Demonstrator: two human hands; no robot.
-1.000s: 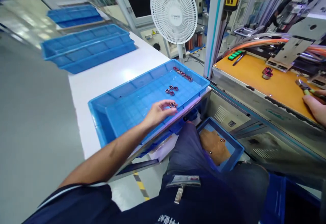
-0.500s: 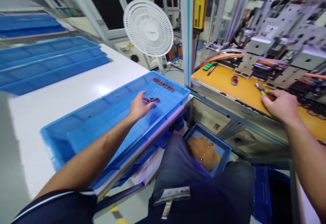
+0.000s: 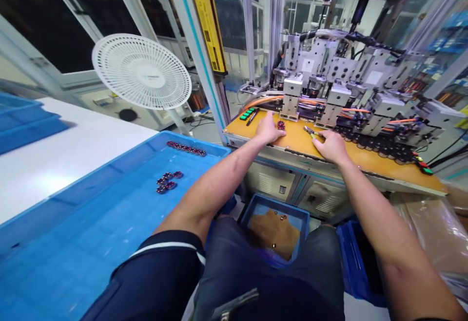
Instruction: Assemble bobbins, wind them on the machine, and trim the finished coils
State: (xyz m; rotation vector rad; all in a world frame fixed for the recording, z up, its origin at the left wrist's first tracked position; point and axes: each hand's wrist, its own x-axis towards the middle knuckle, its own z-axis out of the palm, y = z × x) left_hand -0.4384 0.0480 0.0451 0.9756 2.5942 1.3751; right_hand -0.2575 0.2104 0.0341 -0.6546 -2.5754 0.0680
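Over the orange worktop [image 3: 292,141], my left hand [image 3: 267,130] is beside a small round red-and-black wound part [image 3: 281,125], thumb and fingers spread around its near side. Whether the skin touches the part I cannot tell. My right hand [image 3: 332,146] is closed on pliers [image 3: 310,132] with yellow-green handles, their metal jaws pointing left towards that part. In the blue tray [image 3: 109,223] on my left, several similar parts [image 3: 168,182] form a loose cluster, and a row of more parts [image 3: 186,148] runs along the far side.
A machine with metal blocks [image 3: 338,94] and orange hoses stands behind the worktop. Dark round pieces [image 3: 380,145] line its front. A marker pen [image 3: 252,117] and green buttons [image 3: 247,113] are at the left end. A white fan [image 3: 142,72] stands left; a bin [image 3: 303,233] is between my knees.
My left hand has left the cluster in the tray and moved right to the part on the worktop. The view has turned right. My right hand still holds the pliers.
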